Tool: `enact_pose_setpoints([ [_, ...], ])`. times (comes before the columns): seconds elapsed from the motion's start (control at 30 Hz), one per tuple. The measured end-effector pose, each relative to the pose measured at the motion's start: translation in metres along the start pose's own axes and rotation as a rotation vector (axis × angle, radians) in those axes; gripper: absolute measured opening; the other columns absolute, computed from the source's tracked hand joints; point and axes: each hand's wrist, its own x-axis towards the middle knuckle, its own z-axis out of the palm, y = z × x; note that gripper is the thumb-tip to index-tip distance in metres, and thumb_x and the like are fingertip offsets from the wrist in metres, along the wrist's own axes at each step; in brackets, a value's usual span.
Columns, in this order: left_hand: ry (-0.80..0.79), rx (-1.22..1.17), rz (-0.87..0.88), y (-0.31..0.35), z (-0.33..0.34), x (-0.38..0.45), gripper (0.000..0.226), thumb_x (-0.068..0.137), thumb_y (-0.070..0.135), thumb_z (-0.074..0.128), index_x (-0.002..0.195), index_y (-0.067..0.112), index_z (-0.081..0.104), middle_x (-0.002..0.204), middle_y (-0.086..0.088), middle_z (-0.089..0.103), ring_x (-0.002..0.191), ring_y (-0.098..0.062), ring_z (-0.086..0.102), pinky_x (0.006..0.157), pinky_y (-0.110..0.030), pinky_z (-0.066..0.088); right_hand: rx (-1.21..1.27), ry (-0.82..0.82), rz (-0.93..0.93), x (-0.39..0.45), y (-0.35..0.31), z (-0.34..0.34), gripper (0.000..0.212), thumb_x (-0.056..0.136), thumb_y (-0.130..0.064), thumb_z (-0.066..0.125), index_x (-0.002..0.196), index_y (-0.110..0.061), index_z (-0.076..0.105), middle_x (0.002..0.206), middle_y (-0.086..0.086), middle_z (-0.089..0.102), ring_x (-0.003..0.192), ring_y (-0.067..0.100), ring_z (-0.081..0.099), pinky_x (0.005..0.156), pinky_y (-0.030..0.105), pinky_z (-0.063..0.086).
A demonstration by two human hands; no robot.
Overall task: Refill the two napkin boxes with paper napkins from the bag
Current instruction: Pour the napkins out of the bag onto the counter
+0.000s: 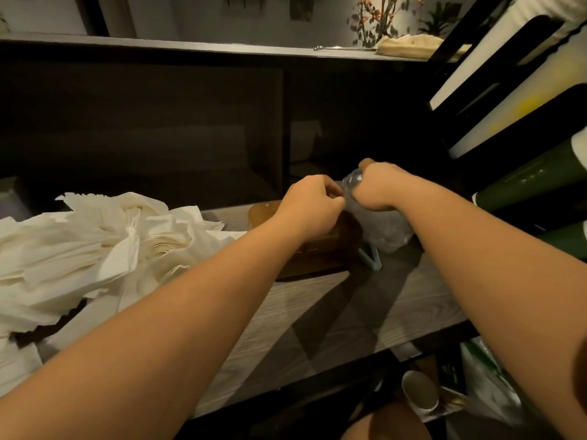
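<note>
I have both hands on the clear bag (386, 228) at the bench's (317, 312) far right: left hand (313, 198) and right hand (379, 185) fingers pinch its neck. Loose napkins (95, 242) lie left. I judge the bag is being handled at its mouth; next needs a wooden box (320, 252) beneath.

Warm, dim light falls from above and behind, so the arms throw two long shadows on the counter (333, 312), the recess at 11 o'clock stays almost black, and the wide lens bends the edges, softly blurred.
</note>
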Motion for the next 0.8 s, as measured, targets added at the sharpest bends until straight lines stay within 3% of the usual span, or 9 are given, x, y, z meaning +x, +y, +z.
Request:
enact_pose_setpoints([
  [0.1, 0.006, 0.018, 0.024, 0.001, 0.001, 0.000, 0.029, 0.095, 0.028, 0.057, 0.124, 0.028, 0.060, 0.113, 0.010, 0.059, 0.097, -0.005, 0.054, 0.066, -0.013, 0.039, 0.114, 0.106, -0.033, -0.006, 0.000, -0.002, 0.059, 0.099, -0.017, 0.056, 0.153, -0.020, 0.034, 0.139, 0.017, 0.049, 0.101, 0.032, 0.062, 0.087, 0.047, 0.057],
  [0.17, 0.012, 0.015, 0.024, 0.001, 0.000, 0.001, 0.032, 0.095, 0.028, 0.058, 0.128, 0.028, 0.057, 0.118, 0.008, 0.060, 0.097, -0.005, 0.053, 0.066, -0.014, 0.038, 0.143, 0.223, -0.094, -0.011, -0.001, -0.004, 0.047, 0.098, -0.018, 0.056, 0.145, -0.019, 0.046, 0.134, 0.014, 0.054, 0.109, 0.033, 0.061, 0.097, 0.055, 0.052],
  [0.27, 0.012, 0.034, 0.021, 0.001, -0.003, 0.000, 0.039, 0.095, 0.029, 0.059, 0.134, 0.027, 0.053, 0.124, 0.007, 0.060, 0.097, -0.004, 0.051, 0.070, -0.016, 0.038, 0.204, 0.307, -0.189, -0.020, -0.009, -0.006, 0.038, 0.102, -0.026, 0.053, 0.139, -0.021, 0.053, 0.134, 0.006, 0.056, 0.123, 0.028, 0.056, 0.110, 0.056, 0.042],
  [0.43, 0.043, 0.020, 0.011, -0.001, -0.030, -0.012, 0.039, 0.095, 0.029, 0.060, 0.133, 0.025, 0.052, 0.109, 0.014, 0.054, 0.096, -0.005, 0.053, 0.071, -0.018, 0.039, 0.276, 0.405, -0.370, -0.031, -0.037, -0.009, 0.028, 0.101, -0.026, 0.054, 0.129, -0.023, 0.059, 0.117, -0.006, 0.055, 0.112, 0.015, 0.057, 0.111, 0.052, 0.043],
  [0.6, 0.142, 0.009, -0.022, -0.020, -0.097, -0.038, 0.020, 0.093, 0.030, 0.062, 0.113, 0.028, 0.058, 0.099, 0.011, 0.063, 0.090, -0.006, 0.060, 0.067, -0.018, 0.045, 0.352, 0.368, -0.550, -0.054, -0.112, -0.018, 0.024, 0.103, -0.026, 0.052, 0.126, -0.025, 0.061, 0.113, -0.007, 0.059, 0.102, 0.011, 0.057, 0.090, 0.030, 0.050],
  [0.8, 0.356, 0.165, -0.113, -0.072, -0.210, -0.101, 0.013, 0.091, 0.027, 0.062, 0.102, 0.023, 0.066, 0.091, 0.010, 0.069, 0.087, -0.007, 0.065, 0.080, -0.032, 0.056, 0.426, 0.206, -0.804, -0.100, -0.244, -0.015, 0.024, 0.106, -0.028, 0.045, 0.124, -0.025, 0.060, 0.106, -0.003, 0.063, 0.090, 0.012, 0.061, 0.075, 0.028, 0.051],
])
